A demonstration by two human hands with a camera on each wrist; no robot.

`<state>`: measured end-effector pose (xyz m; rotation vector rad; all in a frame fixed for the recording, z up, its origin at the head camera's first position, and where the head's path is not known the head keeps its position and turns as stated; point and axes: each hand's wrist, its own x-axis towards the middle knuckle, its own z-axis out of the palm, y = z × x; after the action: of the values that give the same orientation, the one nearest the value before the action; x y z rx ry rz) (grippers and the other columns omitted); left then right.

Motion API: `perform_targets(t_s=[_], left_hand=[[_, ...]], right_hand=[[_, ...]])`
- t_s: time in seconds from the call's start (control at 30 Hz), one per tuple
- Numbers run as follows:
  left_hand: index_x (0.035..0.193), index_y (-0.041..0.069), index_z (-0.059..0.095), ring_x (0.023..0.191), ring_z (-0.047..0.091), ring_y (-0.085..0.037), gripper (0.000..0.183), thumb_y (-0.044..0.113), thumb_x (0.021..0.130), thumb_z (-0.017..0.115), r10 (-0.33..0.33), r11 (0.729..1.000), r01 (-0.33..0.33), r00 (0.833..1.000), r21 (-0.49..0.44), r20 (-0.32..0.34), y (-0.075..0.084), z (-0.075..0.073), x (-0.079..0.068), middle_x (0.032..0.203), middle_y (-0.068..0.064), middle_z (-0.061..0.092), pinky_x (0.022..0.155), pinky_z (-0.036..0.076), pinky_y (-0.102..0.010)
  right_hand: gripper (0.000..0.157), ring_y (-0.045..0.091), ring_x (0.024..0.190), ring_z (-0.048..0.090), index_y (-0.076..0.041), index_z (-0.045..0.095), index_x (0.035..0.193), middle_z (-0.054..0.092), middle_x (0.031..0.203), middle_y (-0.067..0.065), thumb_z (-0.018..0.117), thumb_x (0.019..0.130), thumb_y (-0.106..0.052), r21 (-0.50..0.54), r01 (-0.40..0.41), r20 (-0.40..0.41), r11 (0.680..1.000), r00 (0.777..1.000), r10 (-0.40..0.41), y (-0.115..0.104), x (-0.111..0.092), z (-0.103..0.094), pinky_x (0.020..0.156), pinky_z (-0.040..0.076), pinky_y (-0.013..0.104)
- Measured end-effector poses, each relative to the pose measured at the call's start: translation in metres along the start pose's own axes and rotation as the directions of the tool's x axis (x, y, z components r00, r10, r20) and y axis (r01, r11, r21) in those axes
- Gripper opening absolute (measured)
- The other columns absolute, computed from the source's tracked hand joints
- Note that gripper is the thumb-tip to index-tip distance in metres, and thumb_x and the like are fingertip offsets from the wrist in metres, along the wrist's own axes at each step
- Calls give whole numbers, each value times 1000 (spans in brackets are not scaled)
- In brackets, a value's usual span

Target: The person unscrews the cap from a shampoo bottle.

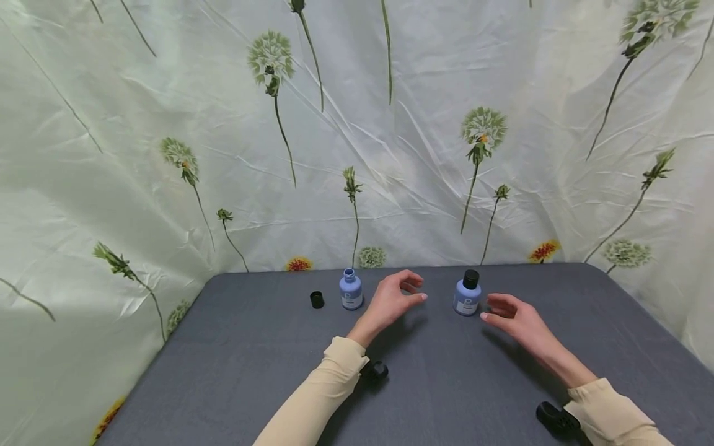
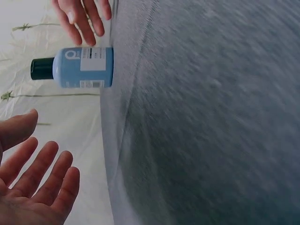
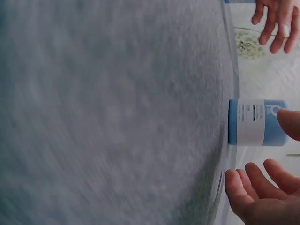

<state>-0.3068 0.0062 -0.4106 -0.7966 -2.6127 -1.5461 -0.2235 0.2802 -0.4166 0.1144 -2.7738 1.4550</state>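
A blue bottle with a black cap (image 1: 467, 293) stands upright on the dark grey table, its white label facing me. Just right of it is my right hand (image 1: 515, 322), fingers loosely bent and holding nothing. My left hand (image 1: 390, 297) hovers between this bottle and a second one, palm turned toward the capped bottle, nothing in its grasp. The second blue bottle (image 1: 351, 290) stands uncapped to the left of that hand, its neck showing. Beside it on the table lies a black cap (image 1: 317, 300). In the left wrist view, the capped bottle (image 2: 84, 68) sits between both hands.
The dark grey cloth-covered table (image 1: 234, 359) ends at a pale curtain (image 1: 390, 155) printed with dandelions, which hangs behind and along the sides. Black wrist devices show under both cream sleeves (image 1: 323, 390).
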Motion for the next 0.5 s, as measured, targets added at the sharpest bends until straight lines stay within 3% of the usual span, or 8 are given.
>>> perform_targets(t_s=[0.33,0.5], left_hand=[[117,16,68,98,64,-10,29,23,89,76,12,1000,-13,1000,16,10,10,23,19,110,6,67,82,50,-30],[117,16,67,96,64,-10,30,21,89,75,37,999,-37,999,23,0,16,33,28,111,1,67,82,50,-29]], right_hand=[[70,47,127,46,9,38,143,44,141,32,70,93,-29,-34,13,24,999,1000,-12,5,18,-3,96,44,55],[71,47,127,47,9,38,143,45,141,32,70,93,-29,-21,47,51,999,998,-45,4,27,-3,96,45,53]])
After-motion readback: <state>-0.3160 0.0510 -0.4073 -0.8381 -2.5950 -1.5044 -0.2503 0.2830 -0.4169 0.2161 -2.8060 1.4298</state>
